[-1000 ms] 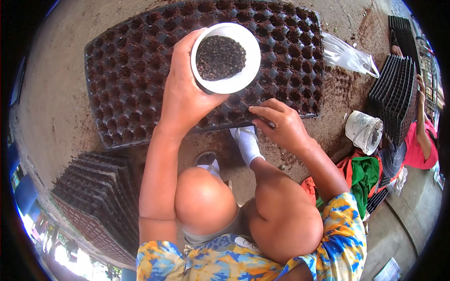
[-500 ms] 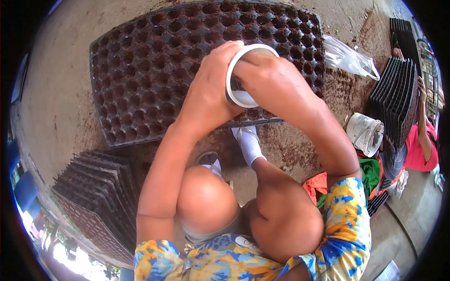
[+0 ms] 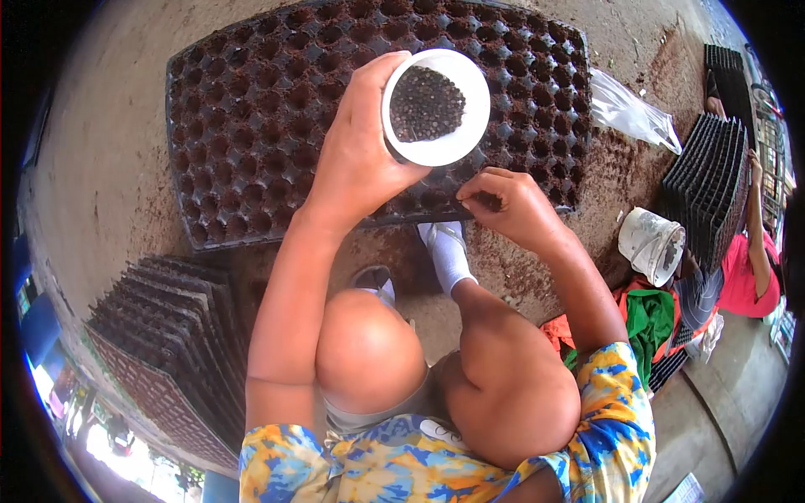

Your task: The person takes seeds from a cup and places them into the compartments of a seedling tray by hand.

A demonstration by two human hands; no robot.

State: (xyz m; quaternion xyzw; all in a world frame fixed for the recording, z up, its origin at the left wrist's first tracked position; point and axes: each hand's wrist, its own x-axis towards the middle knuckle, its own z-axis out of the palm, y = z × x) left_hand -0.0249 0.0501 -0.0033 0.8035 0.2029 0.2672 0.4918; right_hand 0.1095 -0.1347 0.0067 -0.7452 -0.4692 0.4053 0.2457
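Observation:
My left hand [image 3: 365, 134] is wrapped round a white cup [image 3: 474, 105], tilted so that its inside faces me. Small dark round seeds [image 3: 426, 103] lie in the cup. Below and right of it, my right hand [image 3: 513, 205] is curled with thumb and fingertips close together, and dark seeds show in its hollow. Under both hands lies a black seedling tray [image 3: 260, 126] with rows of round cells holding brown soil. The right fingertips are over the tray's near edge; whether they touch it I cannot tell.
A stack of black trays [image 3: 168, 335] stands at left, another stack [image 3: 706, 180] at right. Near the right one are a dirty white bucket [image 3: 650, 243], green cloth [image 3: 650, 327] and a person in a pink top [image 3: 746, 277]. A clear plastic bag [image 3: 633, 113] lies beside the seedling tray.
My right hand has come out of the cup and moved down and right to the tray's near edge, with seeds in its fingers. The cup has shifted slightly upward, showing its seeds.

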